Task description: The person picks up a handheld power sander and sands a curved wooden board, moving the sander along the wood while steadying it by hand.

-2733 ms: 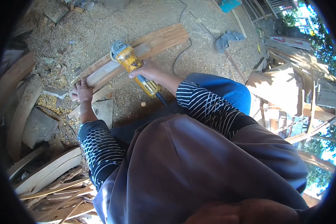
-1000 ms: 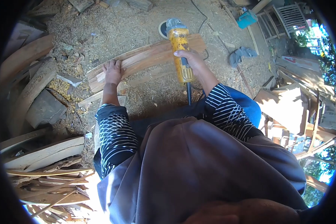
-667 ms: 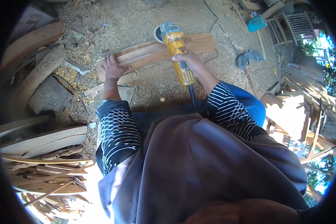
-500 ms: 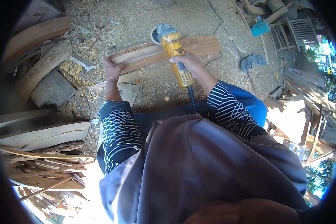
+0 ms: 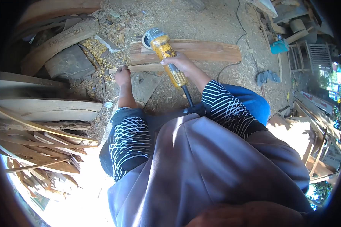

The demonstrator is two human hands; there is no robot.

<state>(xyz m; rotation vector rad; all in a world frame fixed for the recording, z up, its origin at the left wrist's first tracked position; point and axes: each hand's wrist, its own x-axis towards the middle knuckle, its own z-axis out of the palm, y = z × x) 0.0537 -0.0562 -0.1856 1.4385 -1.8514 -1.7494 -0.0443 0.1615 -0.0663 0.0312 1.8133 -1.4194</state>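
A yellow angle grinder [image 5: 163, 47] is held in my right hand [image 5: 180, 62], fingers wrapped round its body. Its disc end lies over the left part of a wide curved wooden board [image 5: 212, 51] on the ground; whether the disc touches the wood cannot be told. My left hand [image 5: 123, 75] is off the board, its fingers curled round the left part of a thin wooden strip [image 5: 147, 67]. This strip lies on the near side of the board. Just below it is a flat grey piece [image 5: 144, 86] with a hole.
Curved planks [image 5: 60, 45] and a grey slab [image 5: 70, 63] lie at the left, above stacked offcuts [image 5: 45, 142]. A black cord [image 5: 238, 32] crosses the ground. Beyond are a teal container [image 5: 279, 46], grey sandals [image 5: 268, 77] and, at right, more wood [image 5: 291, 130].
My left hand has left the board's end and moved nearer me, onto the thin strip. The grinder has shifted toward the board's left end. The view has turned.
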